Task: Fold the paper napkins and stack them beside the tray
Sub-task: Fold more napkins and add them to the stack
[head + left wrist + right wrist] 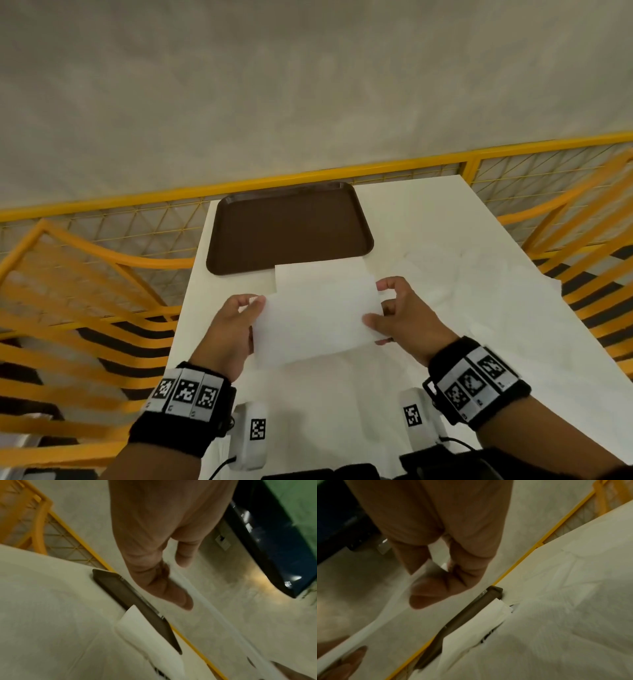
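Observation:
A white paper napkin [317,322] hangs tilted above the white table [342,411], held at both ends. My left hand [255,308] pinches its left edge, thumb on top. My right hand [378,308] pinches the right edge between thumb and curled fingers. Beyond it a folded napkin [318,270] lies flat on the table, touching the near edge of the empty brown tray [287,226]. The left wrist view shows my left hand [180,582] above the tray [135,601] and the folded napkin [142,630]. The right wrist view shows the folded napkin [471,627] against the tray [467,614].
Several unfolded, crumpled white napkins [472,284] lie spread over the right half of the table, also seen in the right wrist view as a white heap [573,608]. Yellow mesh railing [102,222] surrounds the table at the back and on both sides.

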The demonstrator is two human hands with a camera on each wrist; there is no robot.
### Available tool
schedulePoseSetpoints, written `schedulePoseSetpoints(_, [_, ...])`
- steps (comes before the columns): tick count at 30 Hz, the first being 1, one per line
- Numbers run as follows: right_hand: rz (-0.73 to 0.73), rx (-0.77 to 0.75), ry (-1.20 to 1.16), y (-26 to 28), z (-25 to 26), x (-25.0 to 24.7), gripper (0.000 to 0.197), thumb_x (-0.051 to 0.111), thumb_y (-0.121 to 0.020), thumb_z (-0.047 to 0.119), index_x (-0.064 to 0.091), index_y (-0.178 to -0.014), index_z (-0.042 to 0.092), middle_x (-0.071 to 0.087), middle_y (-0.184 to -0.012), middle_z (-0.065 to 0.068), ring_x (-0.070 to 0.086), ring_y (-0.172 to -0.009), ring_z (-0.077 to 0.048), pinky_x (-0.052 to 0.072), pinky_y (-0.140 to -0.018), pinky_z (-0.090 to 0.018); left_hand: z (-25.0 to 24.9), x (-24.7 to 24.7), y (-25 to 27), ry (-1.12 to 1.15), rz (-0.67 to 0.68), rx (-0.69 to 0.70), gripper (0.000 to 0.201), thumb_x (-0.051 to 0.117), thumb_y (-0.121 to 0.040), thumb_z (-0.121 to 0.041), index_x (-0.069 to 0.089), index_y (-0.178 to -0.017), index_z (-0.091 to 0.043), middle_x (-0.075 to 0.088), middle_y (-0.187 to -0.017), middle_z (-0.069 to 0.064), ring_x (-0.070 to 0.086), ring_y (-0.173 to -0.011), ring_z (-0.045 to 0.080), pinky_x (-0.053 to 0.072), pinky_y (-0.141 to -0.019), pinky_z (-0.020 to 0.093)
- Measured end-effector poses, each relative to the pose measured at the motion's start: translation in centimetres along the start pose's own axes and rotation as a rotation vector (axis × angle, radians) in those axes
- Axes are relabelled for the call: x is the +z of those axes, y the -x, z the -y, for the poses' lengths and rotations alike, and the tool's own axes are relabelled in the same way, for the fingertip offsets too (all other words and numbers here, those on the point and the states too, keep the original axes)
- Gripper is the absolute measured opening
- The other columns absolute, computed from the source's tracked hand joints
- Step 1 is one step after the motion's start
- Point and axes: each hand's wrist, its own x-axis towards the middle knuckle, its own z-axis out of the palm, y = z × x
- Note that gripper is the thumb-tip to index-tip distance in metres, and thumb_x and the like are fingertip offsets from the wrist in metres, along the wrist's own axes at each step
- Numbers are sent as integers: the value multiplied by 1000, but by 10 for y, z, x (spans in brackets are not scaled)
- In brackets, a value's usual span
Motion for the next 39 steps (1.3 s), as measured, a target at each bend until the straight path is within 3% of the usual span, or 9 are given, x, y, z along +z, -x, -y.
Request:
schedulePoseSetpoints(2, [-75, 32, 3, -21, -6, 4, 43, 69, -84, 9, 40, -114, 20, 68, -96, -18, 68, -85, -25, 58, -63, -28, 5, 7, -17, 4, 49, -57, 33, 65, -87, -4, 48, -115, -12, 65, -111, 15, 63, -99, 31, 55, -70, 40])
schedulePoseSetpoints(5, [-147, 72, 68, -60, -16, 7, 40, 67, -85, 8, 38, -110, 20, 64, -103, -19, 65, -88, -28, 56, -56, -23, 8, 21, -45, -202, -9, 37, 46, 66, -79, 10, 43, -112, -13, 62, -111, 16, 63, -97, 29, 56, -67, 33])
schedulePoseSetpoints(8, [-203, 87, 170, -96, -20, 8, 37, 64, -88, 8, 36, -109, 21, 60, -104, -14, 62, -78, -20, 53, -52, -21, 7, 32, -76, -358, -129, 151, 41, 69, -80, 3, 44, -108, -14, 67, -103, 16, 69, -81, 24, 59, -70, 33])
schedulePoseSetpoints(13, [-267, 100, 331, -132, -25, 9, 34, 63, -89, 11, 38, -111, 17, 54, -77, 2, 60, -78, -23, 56, -79, -39, 12, 40, -113, -457, -217, 158, 36, 74, -79, -7, 45, -100, -15, 61, -88, 10, 71, -66, 26, 57, -59, 28])
schedulePoseSetpoints(16, [-253, 121, 419, -140, -28, 11, 34, 62, -90, 12, 37, -113, 16, 51, -82, 4, 54, -83, -20, 47, -76, -30, 22, 42, -124, -595, -236, 110, 35, 74, -80, -12, 44, -98, -15, 58, -82, 3, 69, -60, 23, 57, -66, 32])
schedulePoseSetpoints(22, [-240, 130, 462, -146, -32, 16, 34, 63, -90, 12, 36, -110, 17, 51, -88, 2, 52, -86, -21, 41, -76, -27, 33, 41, -129, -711, -238, 102, 30, 69, -80, -9, 44, -95, -14, 58, -75, 4, 69, -65, 27, 46, -52, 24])
schedulePoseSetpoints(29, [-208, 112, 591, -145, -30, 18, 30, 64, -89, 19, 39, -106, 19, 57, -91, -4, 56, -85, -22, 44, -73, -29, 30, 39, -127, -794, -258, 73, 32, 71, -79, -18, 43, -96, -17, 61, -86, 4, 66, -76, 26, 48, -64, 28])
schedulePoseSetpoints(34, [-234, -10, 710, -130, -26, 18, 33, 68, -86, 23, 50, -113, 19, 42, -120, -6, 52, -99, -22, 47, -88, -29, 20, 36, -106, -975, -226, 100, 42, 75, -76, -33, 44, -102, -19, 39, -104, 1, 50, -85, 21, 41, -76, 29])
schedulePoseSetpoints(39, [4, -131, 846, -84, -29, 16, 26, 66, -87, 29, 57, -111, 22, 46, -116, -1, 49, -108, -18, 43, -95, -29, 28, 22, -66, -1080, -81, 199, 31, 68, -83, -39, 55, -104, -19, 47, -107, 1, 50, -90, 15, 37, -79, 24])
